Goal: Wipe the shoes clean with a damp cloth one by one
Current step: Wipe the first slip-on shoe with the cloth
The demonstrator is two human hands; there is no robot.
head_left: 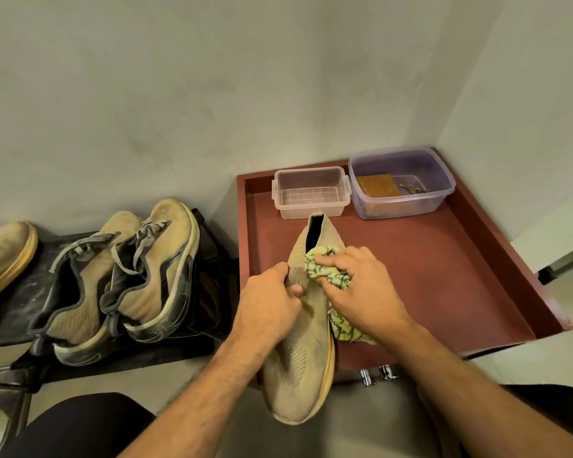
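Gripping shoe collar: left hand | right hand pressing bunched cloth against it

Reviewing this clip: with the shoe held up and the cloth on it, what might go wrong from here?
The left hand only pinches the knit collar of the beige shoe, so it may twist or slip as the right hand presses with the cloth. The cloth's trailing end could drag on the red tray.
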